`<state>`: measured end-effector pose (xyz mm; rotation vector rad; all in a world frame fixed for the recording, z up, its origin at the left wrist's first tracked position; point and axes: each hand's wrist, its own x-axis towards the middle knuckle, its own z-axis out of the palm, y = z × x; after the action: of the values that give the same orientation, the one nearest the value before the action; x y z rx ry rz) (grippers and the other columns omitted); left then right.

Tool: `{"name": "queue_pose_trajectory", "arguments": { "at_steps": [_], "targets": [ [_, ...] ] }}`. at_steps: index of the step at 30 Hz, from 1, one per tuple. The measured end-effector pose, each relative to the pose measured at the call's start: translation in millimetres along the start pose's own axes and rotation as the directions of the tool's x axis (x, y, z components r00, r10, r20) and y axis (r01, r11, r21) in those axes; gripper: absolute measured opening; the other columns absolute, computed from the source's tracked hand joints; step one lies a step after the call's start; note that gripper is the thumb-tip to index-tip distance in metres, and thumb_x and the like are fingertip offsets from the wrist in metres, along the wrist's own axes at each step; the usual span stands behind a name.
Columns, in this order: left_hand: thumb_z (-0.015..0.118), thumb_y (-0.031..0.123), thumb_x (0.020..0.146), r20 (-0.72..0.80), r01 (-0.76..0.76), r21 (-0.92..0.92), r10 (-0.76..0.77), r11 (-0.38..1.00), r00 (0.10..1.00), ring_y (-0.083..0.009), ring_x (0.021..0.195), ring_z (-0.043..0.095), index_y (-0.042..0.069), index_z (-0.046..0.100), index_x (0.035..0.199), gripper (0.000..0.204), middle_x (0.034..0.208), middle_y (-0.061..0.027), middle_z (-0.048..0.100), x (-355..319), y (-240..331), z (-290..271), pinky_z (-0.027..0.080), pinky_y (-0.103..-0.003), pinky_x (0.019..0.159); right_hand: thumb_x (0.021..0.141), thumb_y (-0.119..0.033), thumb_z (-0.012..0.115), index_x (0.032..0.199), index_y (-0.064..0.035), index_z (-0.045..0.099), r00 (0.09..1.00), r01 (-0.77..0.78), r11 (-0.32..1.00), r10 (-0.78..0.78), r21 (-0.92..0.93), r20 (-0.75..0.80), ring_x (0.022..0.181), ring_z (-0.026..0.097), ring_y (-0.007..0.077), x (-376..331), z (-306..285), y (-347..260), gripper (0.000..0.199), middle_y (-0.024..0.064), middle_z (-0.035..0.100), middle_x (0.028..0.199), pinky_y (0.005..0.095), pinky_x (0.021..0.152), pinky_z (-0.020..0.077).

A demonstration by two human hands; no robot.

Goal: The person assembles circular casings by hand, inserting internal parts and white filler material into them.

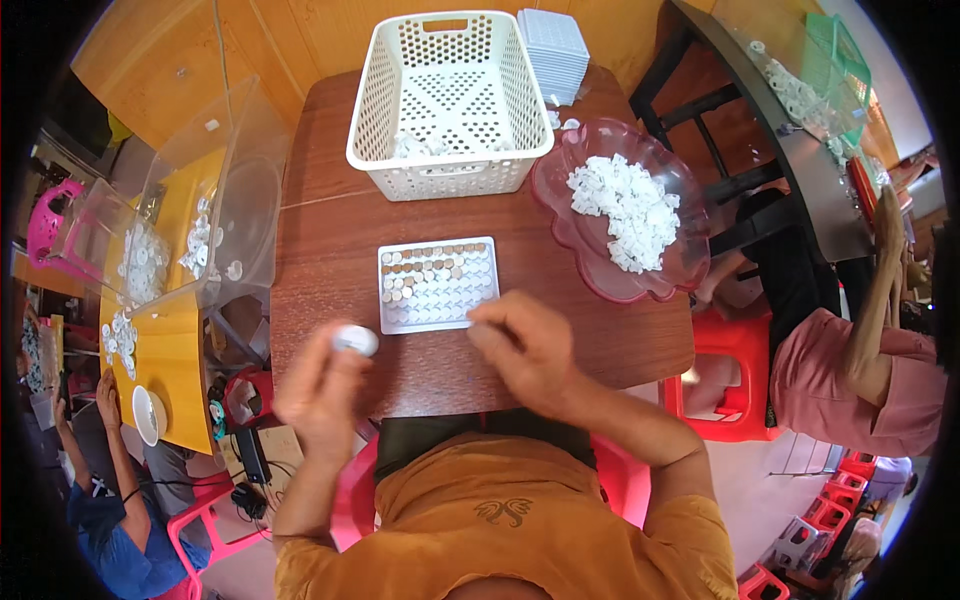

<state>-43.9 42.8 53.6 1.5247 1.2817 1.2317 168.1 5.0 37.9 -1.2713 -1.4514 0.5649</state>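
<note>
**A:** The person sat at the dark brown wooden table (330, 200) with the flat white grid tray (437, 284) lying square in front of them. How full was it?

**B:** Only partly. The upper-left rows held small brownish round pieces (412, 272), perhaps a third of the pockets; the right side and the bottom rows looked bare. By my reckoning, most of the filling was left to do.

**A:** And the hands?

**B:** The left hand (320, 390) was raised just off the tray's lower-left corner, fingers curled, pinching a small white round cap (355, 340) at the fingertips. The right hand (525, 345) hovered at the tray's lower-right edge, thumb and fingers drawn together. It was blurred, so I couldn't tell whether anything was held.

**A:** Supplies?

**B:** Plenty. The translucent pink scalloped plastic bowl (580, 262), just right of the tray, carried a heap of small white plastic pieces (625, 210). Behind the tray stood the white perforated plastic basket (450, 100), with only a few white bits at its bottom. A stack of spare white trays (555, 50) sat beside the basket at the table's far right corner.

**A:** So an early stage?

**B:** I'd judge so: one tray begun, the heap barely dented.
</note>
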Motion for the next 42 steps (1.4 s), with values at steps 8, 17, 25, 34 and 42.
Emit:
{"name": "queue_pose_trajectory", "arguments": {
  "at_steps": [8,17,25,34,42],
  "targets": [
    [0.059,0.008,0.084,-0.245,-0.254,0.414,0.376,0.874,0.894,-0.0063,0.059,0.046,0.002,0.061,0.115,0.032,0.07,-0.0001,0.055,133,-7,-110,0.037,-0.019,0.052,0.077,-0.004,0.059,0.08,0.0017,0.063,0.978,0.167,0.941,-0.195,-0.293,-0.07,0.067,0.059,0.0243,141,-33,5,0.008,0.0142,0.062,0.074,0.0334,0.062,0.0465],
    [0.063,0.01,0.086,-0.232,-0.301,0.539,0.482,0.787,0.845,-0.0069,0.064,0.048,0.0,0.055,0.122,0.039,0.071,-0.0006,0.054,186,-43,-141,0.041,-0.02,0.06,0.066,-0.006,0.064,0.081,-0.0088,0.071,0.816,0.312,0.74,0.114,-0.597,0.567,0.077,0.064,0.028,239,1,81,0.017,0.0125,0.067,0.078,0.0381,0.067,0.0499],
    [0.058,0.002,0.086,-0.107,-0.42,0.503,0.537,0.756,0.837,-0.0118,0.078,0.054,0.0,0.057,0.119,0.033,0.087,-0.0068,0.059,106,4,-73,0.045,-0.025,0.071,0.072,-0.008,0.058,0.079,-0.0042,0.07,0.697,0.378,0.635,0.284,-0.674,0.659,0.079,0.064,0.0329,251,19,98,0.014,0.0192,0.066,0.085,0.0394,0.072,0.0514],
    [0.058,-0.003,0.083,-0.074,-0.431,0.28,0.467,0.858,0.881,-0.0155,0.084,0.057,-0.002,0.06,0.112,0.028,0.091,-0.009,0.061,73,17,-41,0.046,-0.027,0.076,0.061,-0.008,0.065,0.068,-0.009,0.071,0.912,0.113,0.911,0.064,-0.397,0.406,0.059,0.063,0.0243,245,-21,78,0.01,0.0121,0.065,0.064,0.0324,0.06,0.0514],
    [0.059,0.007,0.087,0.259,0.191,-0.416,-0.086,0.889,0.962,-0.0129,0.069,0.06,-0.006,0.057,0.114,0.03,0.084,-0.0123,0.065,55,20,25,0.047,-0.023,0.06,0.078,-0.007,0.066,0.083,-0.0033,0.069,0.854,0.519,0.816,-0.488,-0.254,0.18,0.068,0.061,0.0169,161,-33,10,0.007,0.0059,0.064,0.078,0.0258,0.06,0.0477]
  ]
}}
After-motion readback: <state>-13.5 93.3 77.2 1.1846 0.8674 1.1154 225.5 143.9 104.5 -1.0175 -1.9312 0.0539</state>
